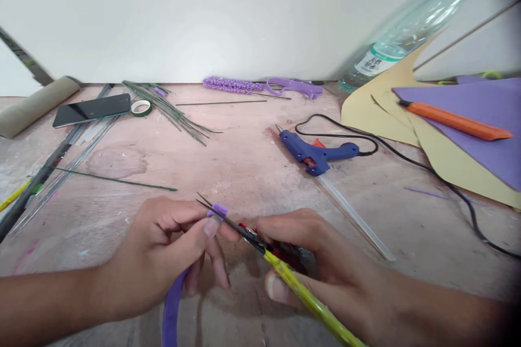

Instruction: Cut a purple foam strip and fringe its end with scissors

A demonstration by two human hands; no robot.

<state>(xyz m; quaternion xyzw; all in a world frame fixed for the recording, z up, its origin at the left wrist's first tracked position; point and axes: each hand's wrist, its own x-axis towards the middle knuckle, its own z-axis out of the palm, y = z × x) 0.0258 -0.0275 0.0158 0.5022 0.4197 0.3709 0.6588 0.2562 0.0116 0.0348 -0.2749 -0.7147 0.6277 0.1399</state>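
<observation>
My left hand (175, 244) pinches a purple strip (172, 309) between thumb and index finger. The strip's short end sticks up past the thumb, and its long tail hangs below the hand toward the bottom edge. In my right hand (321, 260) are thin-bladed scissors (244, 232) with a yellow handle and some red near the pivot. Their dark blades, slightly parted at the tips, lie across the strip's end right beside my left thumb. My right fingers and palm hide part of the other handle.
A blue glue gun (311, 152) with a glue stick and black cord lies to the right. Behind are green wires (171, 111), green tape (141, 108), a phone (93, 110) and a fuzzy purple stem (234, 85). An orange cutter (456, 119) and bottle (419, 27) are at right.
</observation>
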